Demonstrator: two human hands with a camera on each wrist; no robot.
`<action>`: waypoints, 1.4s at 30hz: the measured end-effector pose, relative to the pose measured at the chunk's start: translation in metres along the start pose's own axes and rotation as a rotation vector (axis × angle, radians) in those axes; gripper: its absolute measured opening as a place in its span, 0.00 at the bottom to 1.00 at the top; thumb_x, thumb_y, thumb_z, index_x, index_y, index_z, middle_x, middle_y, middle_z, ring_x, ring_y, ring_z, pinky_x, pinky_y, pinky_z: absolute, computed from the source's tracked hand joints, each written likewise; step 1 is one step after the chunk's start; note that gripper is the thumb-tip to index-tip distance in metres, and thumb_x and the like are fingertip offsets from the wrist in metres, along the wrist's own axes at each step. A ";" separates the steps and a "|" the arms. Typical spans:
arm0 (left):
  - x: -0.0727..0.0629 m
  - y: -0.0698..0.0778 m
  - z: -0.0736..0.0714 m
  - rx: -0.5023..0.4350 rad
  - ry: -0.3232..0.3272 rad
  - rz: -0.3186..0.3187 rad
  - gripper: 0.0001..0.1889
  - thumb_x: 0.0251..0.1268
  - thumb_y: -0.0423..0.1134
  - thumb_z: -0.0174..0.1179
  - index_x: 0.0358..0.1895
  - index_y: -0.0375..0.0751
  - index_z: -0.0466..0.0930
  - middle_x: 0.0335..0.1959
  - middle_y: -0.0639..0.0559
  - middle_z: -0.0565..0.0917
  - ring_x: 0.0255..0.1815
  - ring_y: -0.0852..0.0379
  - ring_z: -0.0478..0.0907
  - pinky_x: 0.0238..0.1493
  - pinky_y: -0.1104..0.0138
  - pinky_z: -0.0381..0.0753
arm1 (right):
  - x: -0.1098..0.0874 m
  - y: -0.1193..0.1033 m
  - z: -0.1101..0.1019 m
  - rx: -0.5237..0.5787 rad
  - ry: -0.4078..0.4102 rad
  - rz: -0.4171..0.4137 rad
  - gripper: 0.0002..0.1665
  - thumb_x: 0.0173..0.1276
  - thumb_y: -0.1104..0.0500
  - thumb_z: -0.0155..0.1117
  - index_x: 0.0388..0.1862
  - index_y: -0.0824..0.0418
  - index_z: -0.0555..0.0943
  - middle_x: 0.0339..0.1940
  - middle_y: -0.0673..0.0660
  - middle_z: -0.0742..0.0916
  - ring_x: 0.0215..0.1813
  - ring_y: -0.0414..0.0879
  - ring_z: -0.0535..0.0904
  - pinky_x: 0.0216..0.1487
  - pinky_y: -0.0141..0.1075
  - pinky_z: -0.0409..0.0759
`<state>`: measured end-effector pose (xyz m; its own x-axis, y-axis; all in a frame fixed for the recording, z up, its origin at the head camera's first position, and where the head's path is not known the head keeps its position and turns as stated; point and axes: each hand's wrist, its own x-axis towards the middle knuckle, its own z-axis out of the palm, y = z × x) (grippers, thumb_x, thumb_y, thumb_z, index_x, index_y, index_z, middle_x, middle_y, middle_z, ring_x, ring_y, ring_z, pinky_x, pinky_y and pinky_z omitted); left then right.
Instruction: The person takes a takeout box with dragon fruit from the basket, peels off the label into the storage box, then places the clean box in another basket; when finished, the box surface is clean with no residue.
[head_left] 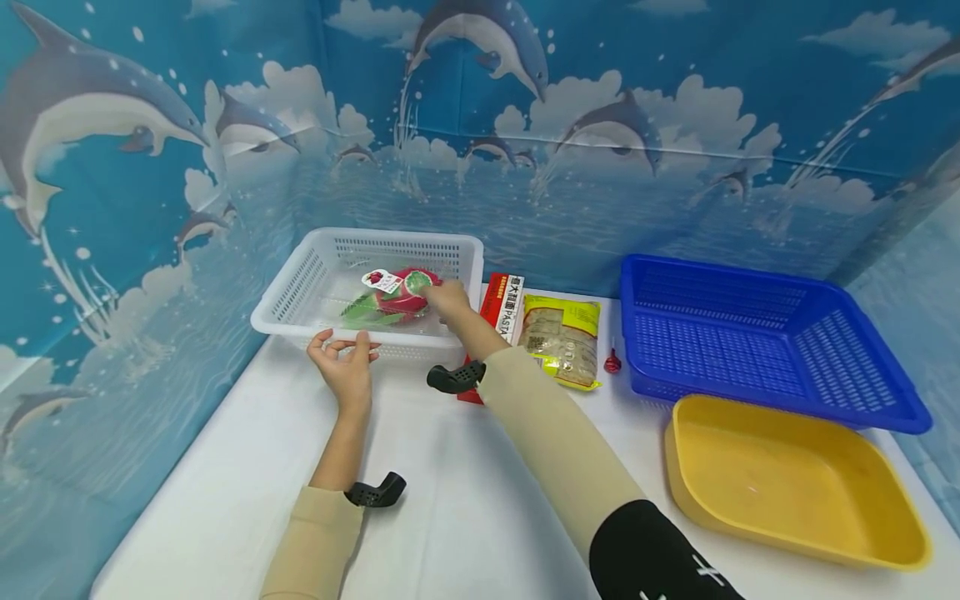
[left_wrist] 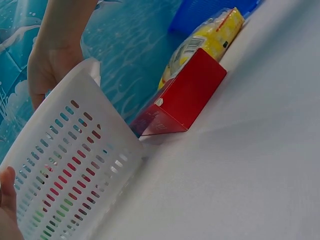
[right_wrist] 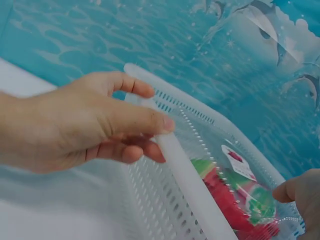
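A white perforated basket (head_left: 277,304) stands at the back left of the table. Inside it lies a clear plastic package of dragon fruit (head_left: 401,304), pink and green with a white label. My right hand (head_left: 453,304) reaches over the basket's right side and grips the package's right end; in the right wrist view its thumb is at the plastic, the other fingers mostly hidden. My left hand (head_left: 345,367) holds the basket's front rim. In the right wrist view, the left thumb lies on the rim and the left fingers (right_wrist: 127,152) bend below it outside.
Right of the basket lie a red pasta box (head_left: 495,304) and a yellow-and-clear bag of food (head_left: 562,337). A small red object (head_left: 612,362) lies beside a blue perforated basket (head_left: 720,350). A yellow tub (head_left: 795,475) stands in front of the blue basket. Dolphin-print curtain (head_left: 487,200) lines the back.
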<state>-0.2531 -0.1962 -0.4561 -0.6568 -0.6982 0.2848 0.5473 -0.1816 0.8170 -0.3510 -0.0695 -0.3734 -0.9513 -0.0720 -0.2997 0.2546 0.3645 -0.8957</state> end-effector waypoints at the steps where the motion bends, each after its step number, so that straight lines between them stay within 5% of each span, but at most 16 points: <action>1: 0.000 0.000 0.000 0.001 -0.002 -0.001 0.23 0.64 0.24 0.60 0.54 0.37 0.56 0.32 0.45 0.68 0.22 0.59 0.82 0.24 0.73 0.81 | 0.000 0.000 0.001 0.020 0.002 0.016 0.27 0.70 0.54 0.58 0.62 0.68 0.73 0.57 0.60 0.79 0.46 0.50 0.74 0.52 0.43 0.79; 7: 0.001 0.001 -0.001 0.001 -0.024 -0.021 0.24 0.65 0.25 0.59 0.55 0.37 0.54 0.33 0.45 0.67 0.23 0.58 0.82 0.25 0.73 0.81 | 0.004 0.002 0.007 0.076 0.027 0.070 0.29 0.70 0.53 0.61 0.64 0.67 0.70 0.54 0.59 0.79 0.42 0.49 0.75 0.45 0.39 0.81; 12: 0.003 -0.001 -0.003 -0.008 -0.037 -0.022 0.24 0.65 0.23 0.58 0.56 0.36 0.54 0.34 0.44 0.67 0.23 0.57 0.83 0.24 0.73 0.81 | 0.005 0.003 0.009 0.082 0.043 0.033 0.44 0.69 0.55 0.63 0.75 0.66 0.53 0.64 0.62 0.73 0.55 0.52 0.77 0.43 0.41 0.84; 15: 0.003 -0.002 -0.003 -0.010 -0.042 -0.027 0.24 0.64 0.22 0.57 0.55 0.34 0.54 0.33 0.44 0.67 0.23 0.56 0.83 0.24 0.72 0.81 | 0.004 0.003 0.008 0.089 0.064 -0.015 0.50 0.69 0.57 0.63 0.79 0.59 0.45 0.66 0.64 0.71 0.49 0.51 0.79 0.35 0.39 0.85; 19: 0.003 0.000 -0.002 -0.015 -0.039 -0.041 0.24 0.64 0.22 0.57 0.55 0.35 0.54 0.33 0.45 0.68 0.23 0.55 0.83 0.24 0.72 0.81 | 0.004 0.003 0.005 0.101 0.085 -0.107 0.45 0.67 0.61 0.61 0.78 0.48 0.52 0.43 0.61 0.79 0.25 0.45 0.75 0.21 0.36 0.81; 23: 0.002 0.000 -0.001 -0.010 -0.027 -0.040 0.24 0.64 0.24 0.59 0.55 0.38 0.54 0.33 0.45 0.68 0.22 0.57 0.83 0.24 0.73 0.81 | 0.005 0.003 0.003 0.087 0.092 -0.171 0.35 0.67 0.62 0.58 0.72 0.43 0.64 0.20 0.54 0.73 0.12 0.41 0.65 0.15 0.33 0.76; 29: 0.002 -0.002 -0.002 0.013 -0.021 -0.014 0.24 0.64 0.25 0.60 0.55 0.38 0.55 0.33 0.45 0.68 0.23 0.57 0.83 0.24 0.73 0.81 | 0.005 0.003 0.002 0.066 0.106 -0.182 0.25 0.68 0.60 0.57 0.64 0.48 0.73 0.17 0.51 0.72 0.11 0.39 0.64 0.16 0.32 0.77; 42: 0.003 -0.002 -0.002 0.010 -0.023 -0.026 0.24 0.65 0.25 0.60 0.54 0.39 0.54 0.33 0.46 0.68 0.22 0.58 0.82 0.24 0.73 0.80 | -0.003 0.003 -0.009 0.176 0.069 -0.241 0.23 0.69 0.61 0.56 0.62 0.50 0.74 0.12 0.50 0.70 0.10 0.39 0.66 0.16 0.30 0.73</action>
<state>-0.2554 -0.1992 -0.4581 -0.6825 -0.6774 0.2744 0.5248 -0.1930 0.8290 -0.3485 -0.0597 -0.3722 -0.9959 -0.0717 -0.0544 0.0410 0.1771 -0.9833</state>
